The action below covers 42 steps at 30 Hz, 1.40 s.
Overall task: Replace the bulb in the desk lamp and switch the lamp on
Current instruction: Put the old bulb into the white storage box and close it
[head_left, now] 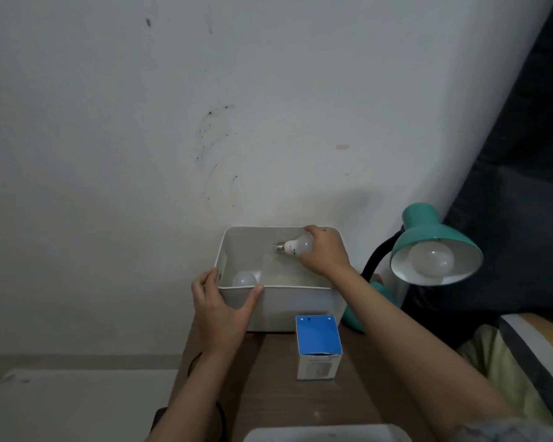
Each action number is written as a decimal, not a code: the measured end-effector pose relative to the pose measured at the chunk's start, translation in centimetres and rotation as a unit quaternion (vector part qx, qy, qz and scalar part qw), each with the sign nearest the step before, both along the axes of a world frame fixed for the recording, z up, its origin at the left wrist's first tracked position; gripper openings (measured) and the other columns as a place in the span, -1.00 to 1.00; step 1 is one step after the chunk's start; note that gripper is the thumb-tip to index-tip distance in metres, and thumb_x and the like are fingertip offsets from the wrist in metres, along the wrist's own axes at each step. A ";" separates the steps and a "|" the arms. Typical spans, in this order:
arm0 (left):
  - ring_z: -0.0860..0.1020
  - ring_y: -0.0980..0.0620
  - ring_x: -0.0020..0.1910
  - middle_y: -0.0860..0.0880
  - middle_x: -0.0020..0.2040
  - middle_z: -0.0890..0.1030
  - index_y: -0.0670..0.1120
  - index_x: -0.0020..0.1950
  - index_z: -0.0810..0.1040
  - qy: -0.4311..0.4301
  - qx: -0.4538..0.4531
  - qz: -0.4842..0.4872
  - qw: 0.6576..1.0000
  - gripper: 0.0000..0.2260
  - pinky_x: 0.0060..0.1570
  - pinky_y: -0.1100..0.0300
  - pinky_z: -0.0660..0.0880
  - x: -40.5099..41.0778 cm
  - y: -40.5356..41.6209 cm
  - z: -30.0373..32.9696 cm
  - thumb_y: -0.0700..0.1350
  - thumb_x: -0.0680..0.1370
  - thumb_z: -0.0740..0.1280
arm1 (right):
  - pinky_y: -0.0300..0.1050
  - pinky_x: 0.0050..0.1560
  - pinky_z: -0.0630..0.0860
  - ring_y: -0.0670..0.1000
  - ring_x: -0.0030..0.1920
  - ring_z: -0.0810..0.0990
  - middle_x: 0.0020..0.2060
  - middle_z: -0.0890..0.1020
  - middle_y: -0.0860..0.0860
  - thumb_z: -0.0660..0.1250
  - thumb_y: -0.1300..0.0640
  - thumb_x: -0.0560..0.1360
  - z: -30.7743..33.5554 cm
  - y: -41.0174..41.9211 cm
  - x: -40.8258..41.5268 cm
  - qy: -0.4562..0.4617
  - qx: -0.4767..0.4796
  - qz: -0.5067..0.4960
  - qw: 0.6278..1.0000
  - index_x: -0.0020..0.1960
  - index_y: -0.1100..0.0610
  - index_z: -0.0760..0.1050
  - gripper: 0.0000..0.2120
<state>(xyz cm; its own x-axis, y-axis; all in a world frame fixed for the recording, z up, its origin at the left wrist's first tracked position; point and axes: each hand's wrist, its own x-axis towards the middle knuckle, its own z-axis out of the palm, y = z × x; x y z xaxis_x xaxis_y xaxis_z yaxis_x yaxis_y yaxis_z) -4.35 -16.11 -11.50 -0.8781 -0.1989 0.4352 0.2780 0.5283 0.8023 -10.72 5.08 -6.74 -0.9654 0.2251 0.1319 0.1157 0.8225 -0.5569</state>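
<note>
The right hand (324,250) grips a white bulb (296,246) by its globe, screw base pointing left, inside the white bin (288,304) at the tabletop's (268,378) far edge. The left hand (219,309) holds the bin's near left corner, thumb on the rim. The teal desk lamp (428,237), at the far right corner, has a bulb in its shade.

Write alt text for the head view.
A person's right hand holds a white bulb inside a white bin while the left hand grips its front-left corner. A second bulb lies inside; a teal desk lamp, bulb fitted, stands right.
</note>
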 end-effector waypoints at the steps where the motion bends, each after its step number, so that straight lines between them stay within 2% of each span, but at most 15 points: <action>1: 0.42 0.00 0.19 -0.07 0.22 0.33 -0.19 0.32 0.35 -0.001 -0.001 0.002 1.000 -0.26 0.16 0.23 0.36 -0.1 0.0 0.0 0.15 0.29 0.49 | -0.01 0.13 0.48 0.16 0.24 0.47 0.28 0.42 0.17 0.38 0.12 0.39 0.2 0.1 0.4 -0.002 -0.012 -0.007 1.000 0.39 0.08 0.33 -0.41; 3: 0.43 -0.02 0.20 -0.08 0.24 0.34 -0.19 0.33 0.34 -0.015 -0.005 0.005 1.000 -0.26 0.14 0.23 0.36 0.1 0.1 0.3 0.15 0.30 0.50 | -0.04 0.07 0.47 0.14 0.22 0.48 0.28 0.39 0.13 0.38 0.10 0.41 1.0 0.1 2.0 0.022 -0.030 -0.019 0.999 0.40 0.07 0.31 -0.42; 5: 0.42 -0.07 0.23 -0.10 0.27 0.35 -0.18 0.34 0.33 -0.033 -0.009 0.008 0.999 -0.27 0.15 0.19 0.37 0.4 0.2 0.7 0.15 0.32 0.49 | -0.13 0.05 0.43 0.09 0.19 0.48 0.25 0.40 0.11 0.37 0.11 0.44 1.8 0.1 4.7 0.088 -0.048 -0.026 0.995 0.37 0.08 0.35 -0.48; 8: 0.36 -0.13 0.32 -0.15 0.33 0.34 -0.16 0.41 0.25 -0.059 0.000 0.004 0.998 -0.25 0.26 0.05 0.33 1.6 0.5 1.5 0.12 0.36 0.47 | -0.42 0.07 0.28 -0.09 0.10 0.44 0.15 0.48 0.05 0.38 0.16 0.44 2.2 -0.4 10.5 0.194 -0.069 -0.012 0.979 0.29 0.12 0.43 -0.57; 10: 0.32 -0.16 0.36 -0.19 0.37 0.32 -0.18 0.43 0.22 -0.081 0.010 0.008 0.997 -0.25 0.32 -0.01 0.30 3.4 0.7 1.7 0.10 0.38 0.45 | -0.55 0.05 0.26 -0.17 0.04 0.43 0.07 0.51 0.03 0.41 0.19 0.43 1.7 -0.6 15.0 0.228 -0.077 0.007 0.970 0.23 0.14 0.49 -0.63; 13: 0.31 -0.17 0.37 -0.18 0.39 0.30 -0.17 0.40 0.27 -0.124 0.008 -0.007 0.992 -0.32 0.32 -0.08 0.34 8.4 1.0 1.0 0.09 0.40 0.44 | -0.57 0.05 0.29 -0.19 -0.01 0.46 -0.01 0.54 0.02 0.45 0.22 0.39 -0.6 -0.4 21.9 0.226 -0.086 0.005 0.970 0.14 0.16 0.54 -0.67; 15: 0.34 -0.15 0.34 -0.17 0.38 0.31 -0.16 0.37 0.32 -0.149 -0.008 -0.036 0.988 -0.38 0.26 0.00 0.38 12.8 0.8 -0.1 0.06 0.41 0.44 | -0.57 0.04 0.28 -0.14 0.03 0.49 0.02 0.54 -0.01 0.46 0.19 0.40 -2.8 -0.4 26.5 0.164 -0.089 -0.010 0.982 0.15 0.15 0.54 -0.67; 18: 0.40 -0.12 0.27 -0.13 0.32 0.35 -0.12 0.31 0.38 -0.190 -0.065 -0.074 0.977 -0.44 0.17 0.07 0.41 19.2 -0.1 -2.4 0.08 0.41 0.43 | -0.50 -0.04 0.25 0.01 0.07 0.52 0.01 0.52 0.04 0.44 0.15 0.42 -6.1 -0.4 32.6 0.058 -0.078 -0.028 0.995 0.14 0.15 0.53 -0.70; 20: 0.37 -0.11 0.29 -0.11 0.31 0.33 -0.06 0.27 0.40 -0.231 -0.074 -0.084 0.966 -0.48 0.20 0.07 0.39 22.8 -0.8 -3.8 0.10 0.40 0.44 | -0.42 -0.02 0.23 0.04 0.13 0.49 0.07 0.47 0.06 0.41 0.11 0.44 -7.7 -0.4 35.7 -0.005 -0.065 -0.031 0.997 0.26 0.10 0.46 -0.60; 24: 0.33 -0.17 0.33 -0.15 0.33 0.31 -0.04 0.29 0.39 -0.290 -0.112 -0.079 0.947 -0.46 0.24 0.02 0.38 27.5 -2.0 -5.7 0.11 0.39 0.44 | -0.17 0.20 0.33 0.13 0.26 0.38 0.22 0.38 0.13 0.34 -0.05 0.47 -9.7 -0.4 39.2 -0.127 -0.013 -0.069 0.989 0.44 0.03 0.27 -0.42; 27: 0.32 -0.21 0.32 -0.18 0.32 0.33 -0.08 0.33 0.35 -0.333 -0.148 -0.082 0.928 -0.42 0.25 0.02 0.34 28.9 -2.3 -6.1 0.12 0.40 0.41 | -0.05 0.31 0.29 0.19 0.35 0.25 0.34 0.29 0.19 0.31 -0.10 0.48 -10.5 -0.8 39.9 -0.173 -0.020 -0.074 0.982 0.48 0.02 0.20 -0.37; 30: 0.30 -0.23 0.31 -0.19 0.30 0.34 -0.11 0.33 0.35 -0.332 -0.171 -0.098 0.922 -0.41 0.27 0.01 0.32 29.5 -1.9 -6.1 0.10 0.40 0.42 | -0.02 0.32 0.29 0.21 0.36 0.18 0.35 0.27 0.19 0.29 -0.11 0.48 -10.6 -1.3 40.0 -0.186 -0.017 -0.071 0.980 0.47 0.02 0.23 -0.39; 35: 0.37 -0.19 0.28 -0.17 0.33 0.32 -0.11 0.34 0.35 -0.318 -0.150 -0.099 0.931 -0.38 0.24 0.05 0.38 29.5 -1.8 -4.9 0.04 0.37 0.46 | -0.03 0.31 0.30 0.21 0.35 0.18 0.32 0.26 0.18 0.28 -0.15 0.48 -10.0 -1.8 40.4 -0.181 -0.020 -0.065 0.981 0.46 0.02 0.26 -0.39; 39: 0.37 -0.11 0.29 -0.13 0.36 0.29 -0.16 0.32 0.40 -0.255 -0.139 -0.094 0.952 -0.43 0.20 0.13 0.37 28.4 -2.5 -2.6 -0.05 0.37 0.49 | -0.05 0.32 0.30 0.20 0.37 0.22 0.34 0.23 0.18 0.30 -0.14 0.48 -8.0 -1.8 40.2 -0.111 -0.009 -0.075 0.991 0.45 0.03 0.27 -0.40; 42: 0.37 -0.10 0.27 -0.13 0.34 0.30 -0.19 0.26 0.46 -0.204 -0.138 -0.093 0.965 -0.47 0.16 0.12 0.39 26.4 -3.0 0.2 -0.04 0.36 0.50 | -0.03 0.34 0.30 0.18 0.39 0.21 0.36 0.22 0.18 0.28 -0.14 0.49 -5.2 -2.0 38.2 -0.063 0.010 -0.067 0.996 0.45 0.05 0.26 -0.40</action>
<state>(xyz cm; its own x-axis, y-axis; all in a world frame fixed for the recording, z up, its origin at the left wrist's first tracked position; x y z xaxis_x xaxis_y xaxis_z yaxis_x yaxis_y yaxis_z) 22.09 -19.10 -11.32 -0.9968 0.0526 0.0606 0.0800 0.7094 0.7003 27.51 3.09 -11.97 -0.9357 0.3523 0.0175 0.2937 0.8056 -0.5146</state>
